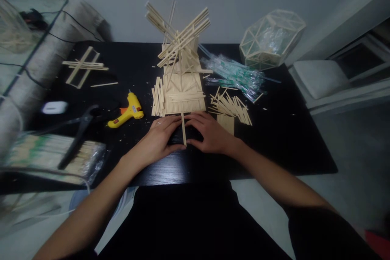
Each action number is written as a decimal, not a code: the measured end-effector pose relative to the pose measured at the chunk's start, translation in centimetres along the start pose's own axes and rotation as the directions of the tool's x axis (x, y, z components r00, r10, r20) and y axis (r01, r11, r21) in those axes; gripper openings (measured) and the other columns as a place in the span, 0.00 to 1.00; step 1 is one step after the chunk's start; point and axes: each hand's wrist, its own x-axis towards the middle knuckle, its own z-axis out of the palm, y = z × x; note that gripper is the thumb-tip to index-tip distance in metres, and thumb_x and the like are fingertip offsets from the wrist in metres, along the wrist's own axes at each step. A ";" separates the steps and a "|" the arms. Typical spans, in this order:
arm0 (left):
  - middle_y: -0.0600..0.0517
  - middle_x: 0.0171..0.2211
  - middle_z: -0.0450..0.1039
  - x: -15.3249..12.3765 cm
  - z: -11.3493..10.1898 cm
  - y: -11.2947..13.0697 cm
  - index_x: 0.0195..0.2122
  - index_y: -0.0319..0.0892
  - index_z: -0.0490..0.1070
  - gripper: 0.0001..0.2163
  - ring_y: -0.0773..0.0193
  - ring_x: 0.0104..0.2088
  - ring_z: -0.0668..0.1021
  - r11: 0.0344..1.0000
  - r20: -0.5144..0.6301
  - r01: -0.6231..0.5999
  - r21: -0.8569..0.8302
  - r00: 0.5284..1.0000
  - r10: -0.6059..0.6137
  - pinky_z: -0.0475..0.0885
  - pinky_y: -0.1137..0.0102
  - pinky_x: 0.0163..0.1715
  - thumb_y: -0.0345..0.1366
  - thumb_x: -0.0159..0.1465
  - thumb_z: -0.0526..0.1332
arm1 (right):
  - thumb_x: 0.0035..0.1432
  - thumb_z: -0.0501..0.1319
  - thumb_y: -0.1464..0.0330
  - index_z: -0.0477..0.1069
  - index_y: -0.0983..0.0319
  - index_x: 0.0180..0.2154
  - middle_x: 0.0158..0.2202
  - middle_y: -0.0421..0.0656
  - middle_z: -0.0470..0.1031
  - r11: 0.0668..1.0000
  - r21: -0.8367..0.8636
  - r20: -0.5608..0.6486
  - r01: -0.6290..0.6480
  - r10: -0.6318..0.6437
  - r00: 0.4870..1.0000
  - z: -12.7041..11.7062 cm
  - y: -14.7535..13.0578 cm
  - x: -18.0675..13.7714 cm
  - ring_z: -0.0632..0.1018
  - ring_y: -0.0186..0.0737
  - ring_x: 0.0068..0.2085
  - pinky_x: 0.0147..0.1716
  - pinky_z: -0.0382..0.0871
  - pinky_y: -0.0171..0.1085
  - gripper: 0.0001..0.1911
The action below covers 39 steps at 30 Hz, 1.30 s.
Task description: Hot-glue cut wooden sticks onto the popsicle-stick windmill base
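Note:
A narrow strip of wooden sticks (183, 131) lies on the black table, pointing toward me. My left hand (161, 136) presses its fingertips and thumb against the left side of the strip. From the other side, my right hand (210, 132) does the same, so the strip is squeezed between both hands. Just beyond my fingers stands a wooden windmill model (184, 85) with crossed blades (179, 38) at its top. Short cut sticks (157, 97) lie along its left side, and a loose pile of sticks (231, 107) is at its right.
Left of my hands lies a yellow glue gun (129, 110), with black-handled pliers (77, 136) on a bag of sticks (88, 158). A cross-shaped stick frame (83, 66) is farther back. Plastic wrappers (234, 73) and a geometric stick frame (272, 40) occupy the back right.

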 end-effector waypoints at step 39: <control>0.39 0.69 0.68 -0.3 -0.3 0.3 0.69 0.44 0.65 0.30 0.42 0.68 0.70 1.000 0.013 0.007 0.015 1.000 -0.007 0.65 0.45 0.67 0.47 0.68 0.67 | 0.59 0.73 0.66 0.76 0.61 0.52 0.62 0.53 0.76 1.000 0.029 -0.004 0.012 -0.012 1.000 -0.2 -0.1 0.1 0.71 0.57 0.66 0.67 0.65 0.59 0.20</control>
